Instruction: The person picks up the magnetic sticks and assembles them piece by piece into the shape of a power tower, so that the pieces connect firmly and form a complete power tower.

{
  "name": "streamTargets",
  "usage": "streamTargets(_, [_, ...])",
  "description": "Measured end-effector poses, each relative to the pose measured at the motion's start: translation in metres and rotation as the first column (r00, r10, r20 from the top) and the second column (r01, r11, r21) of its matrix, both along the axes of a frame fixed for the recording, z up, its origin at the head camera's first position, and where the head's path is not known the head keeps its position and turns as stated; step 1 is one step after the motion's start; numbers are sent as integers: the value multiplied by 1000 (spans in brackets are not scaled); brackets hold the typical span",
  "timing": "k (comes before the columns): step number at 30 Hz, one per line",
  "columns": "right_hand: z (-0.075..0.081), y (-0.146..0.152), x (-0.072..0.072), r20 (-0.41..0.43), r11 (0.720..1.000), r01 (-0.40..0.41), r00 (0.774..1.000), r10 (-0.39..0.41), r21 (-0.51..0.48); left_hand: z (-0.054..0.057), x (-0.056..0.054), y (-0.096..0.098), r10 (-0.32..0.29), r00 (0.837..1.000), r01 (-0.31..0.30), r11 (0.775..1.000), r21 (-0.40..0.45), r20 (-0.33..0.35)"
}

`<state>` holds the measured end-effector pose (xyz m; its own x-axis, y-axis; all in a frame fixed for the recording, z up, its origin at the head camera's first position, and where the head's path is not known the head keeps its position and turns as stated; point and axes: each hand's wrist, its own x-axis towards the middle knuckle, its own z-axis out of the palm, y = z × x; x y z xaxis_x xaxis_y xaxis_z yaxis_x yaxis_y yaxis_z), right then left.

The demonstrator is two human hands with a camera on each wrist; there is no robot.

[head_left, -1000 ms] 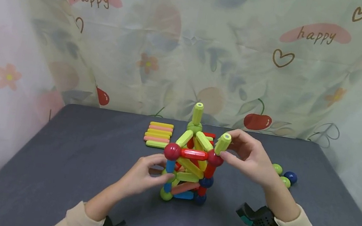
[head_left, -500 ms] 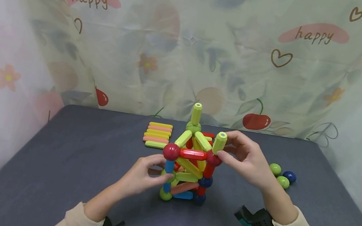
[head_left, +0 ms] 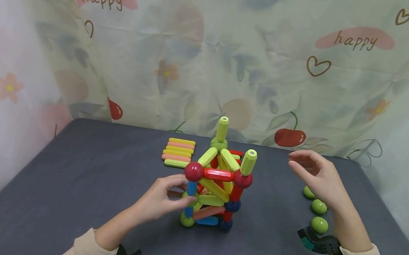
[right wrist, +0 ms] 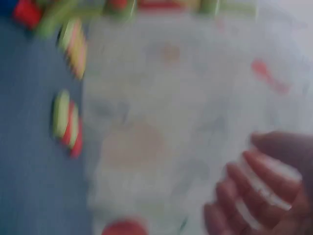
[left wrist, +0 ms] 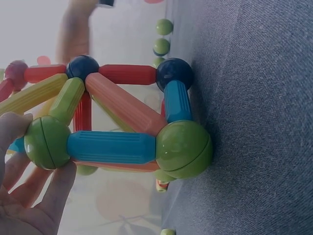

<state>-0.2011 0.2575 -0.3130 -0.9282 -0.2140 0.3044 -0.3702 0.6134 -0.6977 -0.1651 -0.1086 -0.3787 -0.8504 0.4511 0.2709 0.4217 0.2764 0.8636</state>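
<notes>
Left hand [head_left: 162,196]: grips the green ball [left wrist: 47,143] at the frame's left side, between thumb and fingers.
Right hand [head_left: 315,172]: free, fingers relaxed; well apart from the frame.
Frame [head_left: 219,174]: stands upright on the table [head_left: 98,191].
Rod [head_left: 249,162]: upright on the red ball [head_left: 243,179], front right corner.
Loose balls [head_left: 319,206]: three green visible, near the right forearm.
Spare rods [head_left: 179,150]: in a row behind the frame, to its left.
Change: right hand has left the rod, which stays standing; left grip unchanged.
</notes>
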Motion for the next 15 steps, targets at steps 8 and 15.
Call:
streamTargets(8, [-38,61,-28,264,946,92,948,-179,309,2,2,0,10,1000,-10,1000,-3,8])
streamTargets(15, [-53,77,-43,355,910,66,907,-225,408,2,2,0,9,1000,-9,1000,0,9])
